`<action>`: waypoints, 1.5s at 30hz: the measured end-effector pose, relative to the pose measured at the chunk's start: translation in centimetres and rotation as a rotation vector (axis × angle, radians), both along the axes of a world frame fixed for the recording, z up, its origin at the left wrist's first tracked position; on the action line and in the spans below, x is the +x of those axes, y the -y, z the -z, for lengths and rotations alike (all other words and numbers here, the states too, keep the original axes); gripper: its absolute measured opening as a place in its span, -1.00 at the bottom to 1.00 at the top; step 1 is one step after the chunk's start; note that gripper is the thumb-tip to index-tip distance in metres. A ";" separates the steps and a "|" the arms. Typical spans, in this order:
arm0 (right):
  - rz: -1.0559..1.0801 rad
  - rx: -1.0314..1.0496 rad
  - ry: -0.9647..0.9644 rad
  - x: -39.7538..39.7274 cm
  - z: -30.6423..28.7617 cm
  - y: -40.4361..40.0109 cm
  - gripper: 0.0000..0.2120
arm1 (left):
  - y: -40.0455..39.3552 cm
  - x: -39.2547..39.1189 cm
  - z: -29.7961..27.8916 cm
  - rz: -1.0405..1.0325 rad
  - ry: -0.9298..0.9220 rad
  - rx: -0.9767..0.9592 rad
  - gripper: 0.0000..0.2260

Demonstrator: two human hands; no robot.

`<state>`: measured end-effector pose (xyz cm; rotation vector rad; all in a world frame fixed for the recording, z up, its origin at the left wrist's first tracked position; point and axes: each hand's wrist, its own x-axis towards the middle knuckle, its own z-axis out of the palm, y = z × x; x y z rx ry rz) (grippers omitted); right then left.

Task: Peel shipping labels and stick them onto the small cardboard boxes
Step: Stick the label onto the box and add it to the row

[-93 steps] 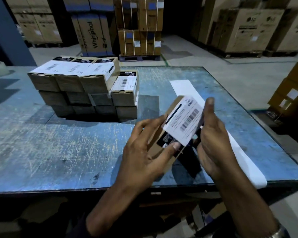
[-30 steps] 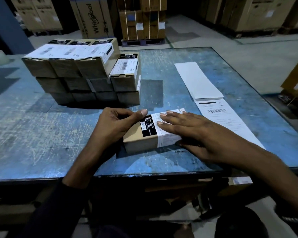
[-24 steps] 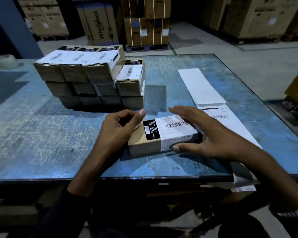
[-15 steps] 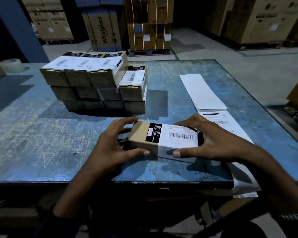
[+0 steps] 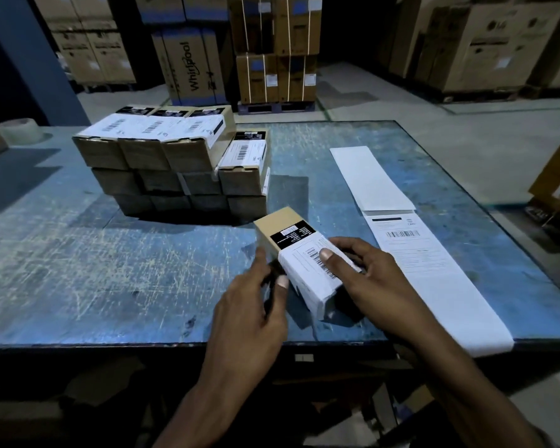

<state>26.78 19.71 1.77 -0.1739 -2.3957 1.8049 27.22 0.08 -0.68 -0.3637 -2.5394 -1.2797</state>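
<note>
While both hands [image 5: 374, 279] grip the labelled box [image 5: 299, 257] — stacked boxes [image 5: 168, 163] behind, label strip [image 5: 411, 250] alongside

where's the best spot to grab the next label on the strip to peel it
Take the printed label at its far corner beside the bare backing, coming from above with a fingertip pinch. It lies flat on the table, and that exposed edge looks easiest to lift.

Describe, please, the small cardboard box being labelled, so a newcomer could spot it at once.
On the scratched blue metal table, in front of the stack of labelled brown boxes, the small tan cardboard box is tilted off the surface, the only one held by hands.
</note>
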 end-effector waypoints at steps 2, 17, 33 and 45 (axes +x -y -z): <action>0.040 0.033 -0.053 0.9 0.1 0.8 -0.80 | -0.9 1.2 0.0 0.052 -0.010 0.017 -0.53; 0.135 -0.459 -0.219 -3.0 -7.5 3.1 -0.85 | 0.8 -6.9 -7.3 0.265 -0.222 -0.161 0.13; 0.239 0.018 -0.253 -15.8 -7.5 9.4 -0.24 | 6.4 -18.5 -9.6 -0.019 -0.515 -0.416 -0.35; 0.115 -0.069 -0.363 -15.6 -4.8 10.2 -0.44 | 7.1 -19.2 -7.6 -0.053 -0.613 -0.469 -0.29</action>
